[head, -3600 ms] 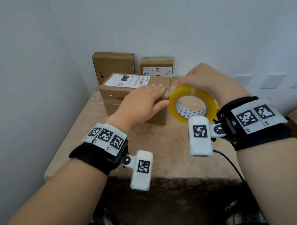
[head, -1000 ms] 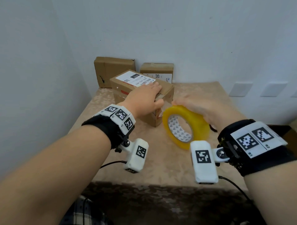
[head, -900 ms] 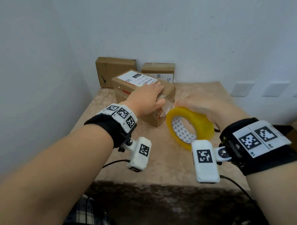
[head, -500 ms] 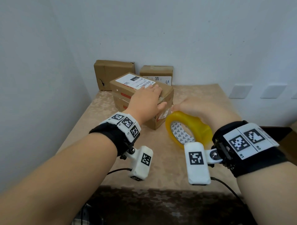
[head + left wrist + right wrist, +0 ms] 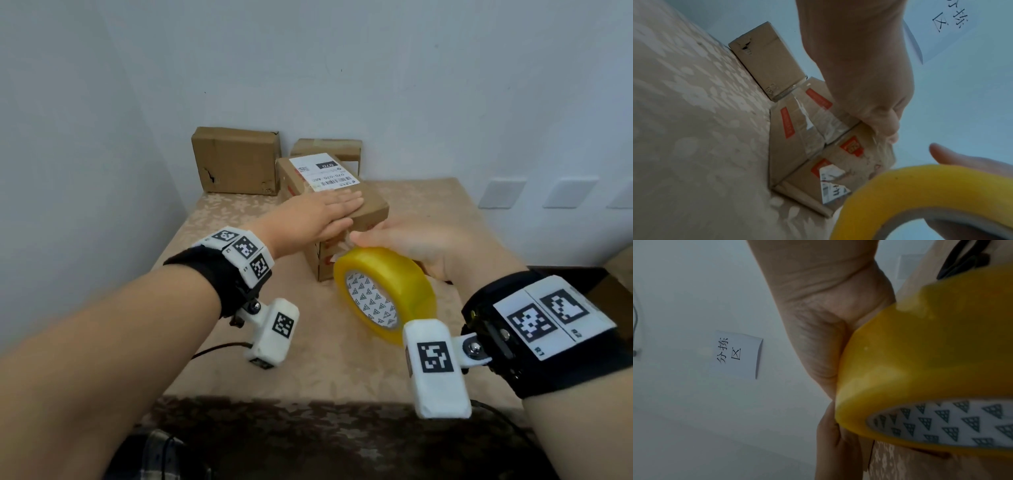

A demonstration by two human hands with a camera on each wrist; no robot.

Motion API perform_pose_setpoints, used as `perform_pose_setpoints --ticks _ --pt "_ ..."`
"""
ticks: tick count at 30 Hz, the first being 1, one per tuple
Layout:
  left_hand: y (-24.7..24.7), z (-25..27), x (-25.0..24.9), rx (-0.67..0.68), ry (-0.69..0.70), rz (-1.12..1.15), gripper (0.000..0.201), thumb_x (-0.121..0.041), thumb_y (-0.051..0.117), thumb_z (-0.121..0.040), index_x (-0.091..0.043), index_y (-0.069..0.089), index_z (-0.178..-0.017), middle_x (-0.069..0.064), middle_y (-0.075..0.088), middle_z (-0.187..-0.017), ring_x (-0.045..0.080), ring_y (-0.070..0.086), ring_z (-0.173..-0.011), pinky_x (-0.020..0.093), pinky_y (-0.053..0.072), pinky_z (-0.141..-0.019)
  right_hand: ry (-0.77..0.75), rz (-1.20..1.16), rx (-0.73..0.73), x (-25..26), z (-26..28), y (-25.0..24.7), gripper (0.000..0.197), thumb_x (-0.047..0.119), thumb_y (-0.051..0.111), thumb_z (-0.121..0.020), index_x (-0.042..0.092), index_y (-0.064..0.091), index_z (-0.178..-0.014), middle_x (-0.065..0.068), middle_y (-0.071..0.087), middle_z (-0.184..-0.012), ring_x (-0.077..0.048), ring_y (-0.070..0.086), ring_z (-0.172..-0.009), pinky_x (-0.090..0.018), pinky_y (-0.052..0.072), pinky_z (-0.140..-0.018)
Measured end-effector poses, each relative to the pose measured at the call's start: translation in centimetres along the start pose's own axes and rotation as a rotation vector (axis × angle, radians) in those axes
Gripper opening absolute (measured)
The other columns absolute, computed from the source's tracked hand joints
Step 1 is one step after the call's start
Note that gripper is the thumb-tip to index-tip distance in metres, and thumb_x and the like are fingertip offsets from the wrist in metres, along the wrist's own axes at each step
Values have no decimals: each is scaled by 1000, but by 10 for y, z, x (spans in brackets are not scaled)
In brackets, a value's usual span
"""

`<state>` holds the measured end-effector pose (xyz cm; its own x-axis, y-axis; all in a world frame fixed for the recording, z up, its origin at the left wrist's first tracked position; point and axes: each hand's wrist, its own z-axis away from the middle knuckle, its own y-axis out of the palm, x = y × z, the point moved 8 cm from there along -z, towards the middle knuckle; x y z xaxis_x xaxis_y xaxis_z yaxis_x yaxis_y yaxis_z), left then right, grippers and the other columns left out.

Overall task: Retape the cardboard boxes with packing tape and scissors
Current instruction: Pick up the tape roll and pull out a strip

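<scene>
A labelled cardboard box (image 5: 371, 205) stands on the table with one corner toward me. My left hand (image 5: 337, 205) lies flat on its top, fingers straight, pressing down. My right hand (image 5: 400, 240) grips a yellow packing tape roll (image 5: 387, 291) from above, just in front of the box's near face. The left wrist view shows the box (image 5: 795, 139) with old clear tape and red stickers, and the tape roll (image 5: 900, 194) close by. A short clear strip seems to run from roll to box. In the right wrist view, black scissors handles (image 5: 962, 261) lie on the table behind the tape roll (image 5: 920, 353).
Two more cardboard boxes (image 5: 236, 161) (image 5: 329, 149) stand against the back wall. Walls close off the left and the back. The table's front edge (image 5: 308, 397) is near my forearms. A paper sign (image 5: 737, 353) hangs on the wall.
The box has been turned so a corner faces me, my left hand staying flat on top. My right hand has carried the roll from the box's top edge down beside its near face.
</scene>
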<state>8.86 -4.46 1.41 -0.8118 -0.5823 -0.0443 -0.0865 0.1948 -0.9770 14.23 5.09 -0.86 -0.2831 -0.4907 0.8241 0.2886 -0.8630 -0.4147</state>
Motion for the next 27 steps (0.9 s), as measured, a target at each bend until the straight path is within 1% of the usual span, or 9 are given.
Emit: perform_pose_setpoints --ticks 3,6,8,11,15,18,22,25,27 --pt "-2 -5 8 42 2 32 47 -29 36 -102 -13 34 -146 5 29 -154 19 25 -143 23 11 -114 15 -67 -63 0 0 -1 39 41 67 -87 9 68 -108 -14 72 -105 -31 68 -101 -50 51 -96" --pt "-2 -3 23 115 -92 -4 51 -38 35 -101 -23 26 -149 4 20 -157 21 15 -145 30 8 -116 37 -142 -94 -3 -4 0 31 39 66 -89 13 65 -106 -12 71 -106 -29 68 -99 -47 52 -94" --pt "-5 1 28 111 -160 -53 54 -44 39 -98 -28 26 -149 4 22 -157 23 19 -144 36 14 -116 42 -163 -116 -3 -5 -1 29 39 65 -89 16 64 -106 -11 71 -103 -28 69 -94 -45 55 -90" --pt "-15 10 24 19 -228 -79 56 -45 48 -95 -23 38 -145 2 36 -151 19 33 -137 36 31 -110 51 -249 -141 -3 -3 -2 20 33 62 -93 15 60 -101 -15 71 -92 -28 71 -73 -41 60 -71" --pt "-15 18 16 -46 -247 33 50 -34 54 -94 -16 47 -139 2 41 -148 17 34 -137 36 31 -108 44 -321 -130 1 0 7 16 25 57 -97 10 56 -93 -21 69 -86 -29 67 -57 -40 59 -56" --pt "-14 16 21 -76 -265 99 53 -36 59 -91 -21 45 -140 -1 37 -150 13 31 -140 33 27 -112 6 -359 -137 5 -1 11 19 23 55 -98 4 58 -94 -24 69 -82 -32 66 -57 -44 59 -60" --pt "-11 10 26 -80 -253 116 55 -40 60 -89 -24 46 -140 -4 38 -149 12 33 -139 30 27 -112 -24 -361 -160 5 -4 10 16 17 57 -94 2 61 -92 -27 69 -89 -42 69 -73 -56 56 -76" --pt "-10 7 26 -92 -229 110 50 -37 57 -92 -24 48 -138 -4 39 -148 10 31 -139 27 24 -112 -27 -446 -156 4 -3 11 8 9 55 -94 5 62 -93 -17 68 -76 -26 69 -57 -40 60 -59" --pt "-10 8 26 -105 -220 121 46 -35 56 -93 -22 49 -138 -3 40 -148 10 31 -139 27 24 -112 -51 -483 -188 5 -2 9 8 8 55 -94 9 59 -101 -10 65 -77 -15 66 -50 -29 55 -49"
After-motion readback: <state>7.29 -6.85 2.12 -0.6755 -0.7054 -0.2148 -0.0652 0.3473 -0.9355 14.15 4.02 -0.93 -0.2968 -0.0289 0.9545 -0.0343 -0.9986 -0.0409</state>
